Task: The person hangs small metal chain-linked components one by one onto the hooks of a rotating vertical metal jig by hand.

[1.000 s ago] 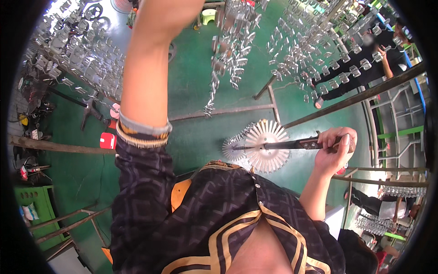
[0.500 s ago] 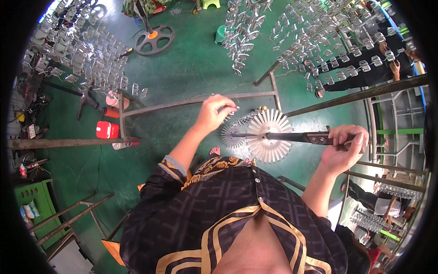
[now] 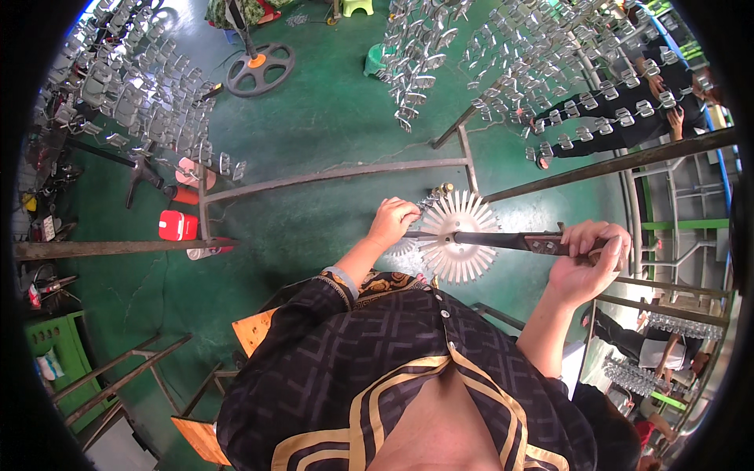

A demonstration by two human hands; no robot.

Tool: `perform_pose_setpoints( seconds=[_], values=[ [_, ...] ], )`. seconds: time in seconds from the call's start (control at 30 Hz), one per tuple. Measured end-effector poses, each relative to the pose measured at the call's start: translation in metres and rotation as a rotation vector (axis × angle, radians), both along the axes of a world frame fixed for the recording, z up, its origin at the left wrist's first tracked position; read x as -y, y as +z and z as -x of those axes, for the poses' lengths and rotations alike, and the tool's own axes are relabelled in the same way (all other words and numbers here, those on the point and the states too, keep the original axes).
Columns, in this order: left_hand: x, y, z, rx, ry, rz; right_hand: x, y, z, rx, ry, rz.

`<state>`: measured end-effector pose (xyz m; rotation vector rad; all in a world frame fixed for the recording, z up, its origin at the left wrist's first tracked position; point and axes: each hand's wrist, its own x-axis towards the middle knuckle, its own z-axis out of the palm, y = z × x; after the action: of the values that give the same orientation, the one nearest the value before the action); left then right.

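My right hand (image 3: 591,255) is wrapped round the brown handle of a dark rod (image 3: 503,240), which lies level across the front of me. On the rod sits a pale metal disc (image 3: 459,267) with long slots cut round its rim. Left of it is a smaller toothed disc (image 3: 404,250), partly hidden. My left hand (image 3: 395,224) is closed in a pinch just above the smaller disc, beside the left end of the rod. What its fingers hold, if anything, is too small to make out. Behind the discs hang small shiny metal parts (image 3: 430,201).
A metal frame bar (image 3: 338,173) crosses beyond my hands, with rails (image 3: 118,250) at both sides. Racks of hanging metal pieces (image 3: 416,78) stand ahead. A red box (image 3: 178,225) is at left. Other people (image 3: 667,102) work at far right.
My left hand has moved right and slightly down, closer to the discs, and now covers part of the smaller one. My right hand keeps its grip on the handle.
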<state>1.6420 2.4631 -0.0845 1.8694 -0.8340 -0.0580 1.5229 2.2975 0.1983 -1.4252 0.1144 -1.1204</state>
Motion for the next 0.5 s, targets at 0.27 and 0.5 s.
perform_pose_setpoints(
  seconds=[0.27, 0.5],
  values=[
    [0.011, -0.008, -0.001, 0.030, -0.043, -0.016, 0.000, -0.001, -0.002, -0.017, -0.051, 0.017],
    [0.009, -0.007, -0.011, -0.111, -0.158, -0.024, 0.001, -0.002, 0.000, -0.019, -0.030, 0.022]
  ],
)
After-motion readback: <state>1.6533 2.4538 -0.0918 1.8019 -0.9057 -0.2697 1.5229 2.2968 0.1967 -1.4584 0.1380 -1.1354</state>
